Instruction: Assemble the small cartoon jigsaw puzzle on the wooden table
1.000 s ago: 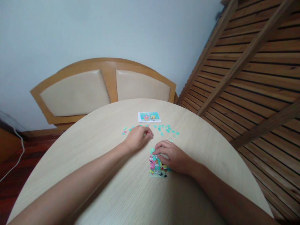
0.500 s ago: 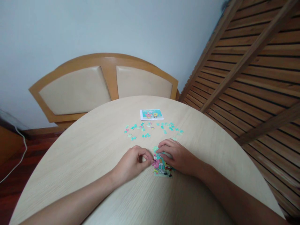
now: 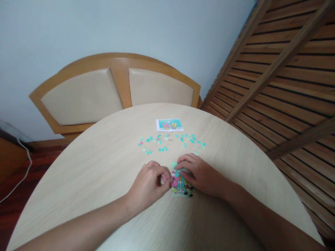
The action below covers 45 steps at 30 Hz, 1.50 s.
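Observation:
A partly assembled jigsaw puzzle (image 3: 181,188) with pink, teal and yellow cartoon figures lies flat on the table in front of me. At its left edge, my left hand (image 3: 151,179) is closed in a pinch, thumb and forefinger on a pink puzzle piece that they mostly cover. My right hand (image 3: 200,174) rests over the puzzle's upper right part, its fingers bent but apart, the tips touching the surface. That part of the picture is hidden under the hand. Beyond both hands lie several loose puzzle pieces (image 3: 163,149), mostly teal.
A printed picture card (image 3: 170,124) of the cartoon figures lies behind the loose pieces. The round pale table (image 3: 104,157) carries everything. Past its far edge stands a padded wooden headboard or chair back (image 3: 123,83). Wooden slats (image 3: 288,73) lean at the right.
My left thumb and fingers have shifted slightly at the puzzle's left edge. My right hand stays nearly in place. The camera view has tilted a little.

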Tool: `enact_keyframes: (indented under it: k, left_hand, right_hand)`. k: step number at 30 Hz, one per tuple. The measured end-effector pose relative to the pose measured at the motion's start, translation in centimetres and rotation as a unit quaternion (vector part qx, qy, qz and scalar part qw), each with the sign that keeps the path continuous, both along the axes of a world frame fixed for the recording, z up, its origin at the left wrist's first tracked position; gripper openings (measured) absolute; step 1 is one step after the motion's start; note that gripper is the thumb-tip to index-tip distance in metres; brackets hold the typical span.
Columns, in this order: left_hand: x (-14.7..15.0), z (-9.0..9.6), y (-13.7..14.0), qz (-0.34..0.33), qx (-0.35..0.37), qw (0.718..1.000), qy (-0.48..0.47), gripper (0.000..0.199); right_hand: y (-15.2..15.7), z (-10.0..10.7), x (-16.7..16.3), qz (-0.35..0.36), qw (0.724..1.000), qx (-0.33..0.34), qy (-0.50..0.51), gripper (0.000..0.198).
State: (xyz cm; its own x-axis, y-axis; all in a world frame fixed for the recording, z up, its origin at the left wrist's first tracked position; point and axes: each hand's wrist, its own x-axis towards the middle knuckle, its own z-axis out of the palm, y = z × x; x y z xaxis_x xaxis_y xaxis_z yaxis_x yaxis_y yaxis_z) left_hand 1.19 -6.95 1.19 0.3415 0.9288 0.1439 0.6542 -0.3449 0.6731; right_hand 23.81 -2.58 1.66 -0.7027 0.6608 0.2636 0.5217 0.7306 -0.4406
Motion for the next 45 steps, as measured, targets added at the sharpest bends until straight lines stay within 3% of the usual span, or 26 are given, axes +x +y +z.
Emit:
enact_keyframes:
  k: [11,23,27,32,37,45]
  left_hand:
    - [-0.3,0.6,0.4,-0.066,0.026,0.997,0.02,0.015]
    - [-0.4,0.0,1.4,-0.025,0.071,0.997,0.02,0.009]
    - [-0.5,0.2,3.5,-0.013,0.107,0.991,0.081,0.016]
    - [0.0,1.1,8.2,-0.007,0.164,0.961,0.22,0.02]
    - [1.0,1.4,12.2,-0.007,0.158,0.953,0.259,0.019]
    - [2.2,1.5,14.5,-0.026,0.126,0.946,0.299,0.014]
  right_hand:
    - [-0.1,-0.1,0.2,0.002,1.0,0.002,0.005,0.017]
    - [0.2,0.0,0.0,0.011,1.0,0.004,-0.008,0.017]
    - [0.3,-0.2,0.1,0.016,1.0,0.01,-0.012,0.019]
    - [0.4,-0.2,0.1,0.012,1.0,0.006,-0.013,0.018]
    - [0.4,0.1,-0.1,0.011,1.0,0.0,-0.021,0.018]
    - [0.5,-0.2,0.0,0.014,1.0,0.004,-0.017,0.02]
